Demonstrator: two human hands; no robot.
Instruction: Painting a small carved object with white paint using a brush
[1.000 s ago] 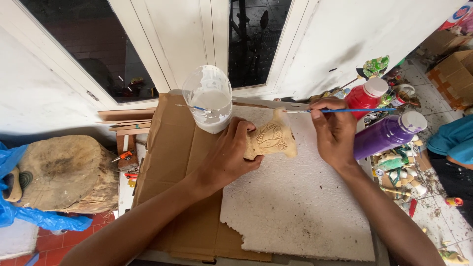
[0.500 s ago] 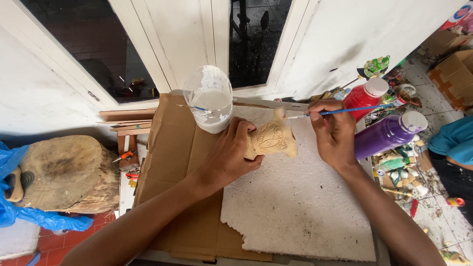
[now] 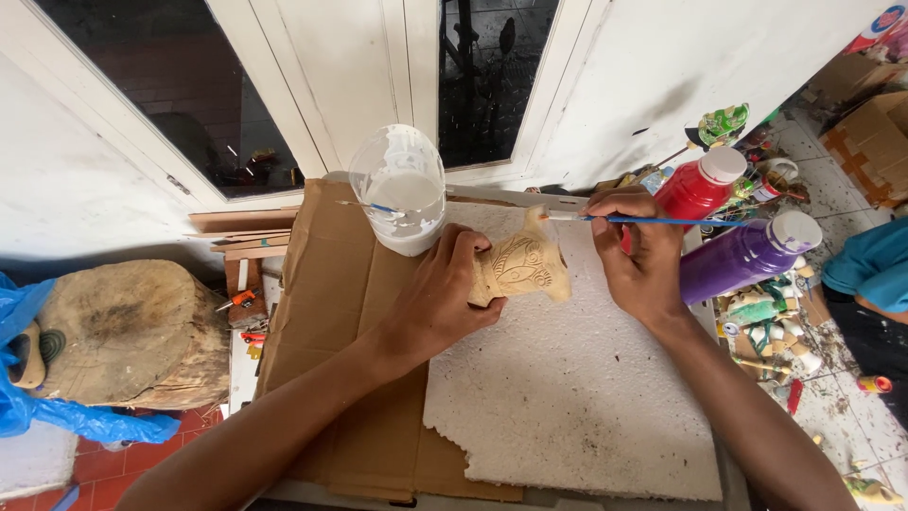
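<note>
My left hand (image 3: 445,298) grips a small carved wooden figure (image 3: 523,267) of pale bare wood, holding it over a white foam sheet (image 3: 567,397). In my right hand (image 3: 638,251) is a thin blue-handled paintbrush (image 3: 653,220), and its white-loaded tip touches the top of the carving. Just left of the carving stands a cut clear plastic bottle (image 3: 402,189) with white paint in it and a second brush resting inside.
The foam sheet lies on flattened brown cardboard (image 3: 331,312). A red paint bottle (image 3: 700,185) and a purple one (image 3: 747,255) lie at the right among small clutter. A wooden stump (image 3: 123,331) and blue plastic sit at the left. White doors with dark glass stand behind.
The brush tip has moved left from near my right hand onto the top of the carving. My left hand and the carving have stayed in place.
</note>
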